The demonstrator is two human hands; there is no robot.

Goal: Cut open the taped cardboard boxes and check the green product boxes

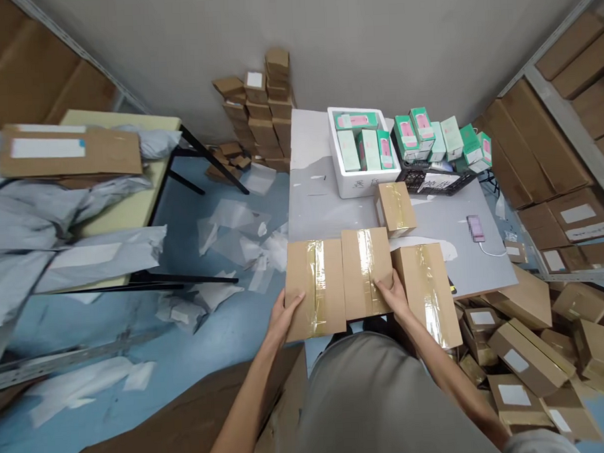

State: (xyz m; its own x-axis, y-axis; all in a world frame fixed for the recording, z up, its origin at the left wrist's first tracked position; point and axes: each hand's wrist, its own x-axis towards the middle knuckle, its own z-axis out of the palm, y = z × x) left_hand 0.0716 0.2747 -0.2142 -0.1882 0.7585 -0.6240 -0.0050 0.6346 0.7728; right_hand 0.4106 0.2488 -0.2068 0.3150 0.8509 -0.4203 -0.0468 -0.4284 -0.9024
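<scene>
Three taped cardboard boxes lie side by side at the table's near edge. My left hand (pixel 284 313) grips the outer side of the left cardboard box (pixel 329 289), thumb on its top. The middle cardboard box (pixel 356 271) sits against it, and my right hand (pixel 394 293) holds its right side, thumb near the tape and fingers mostly hidden. Just right of that hand stands the third cardboard box (pixel 429 288), slightly turned. A smaller taped carton (pixel 397 207) is behind them.
On the table (pixel 314 209) are a white foam box (pixel 363 184) and a black crate (pixel 433 179), both holding green-and-white packages, plus a phone (pixel 475 228) on a cable. Labelled cartons (pixel 513 361) pile up on the right floor. Grey mailing bags (pixel 107 252) cover the left table.
</scene>
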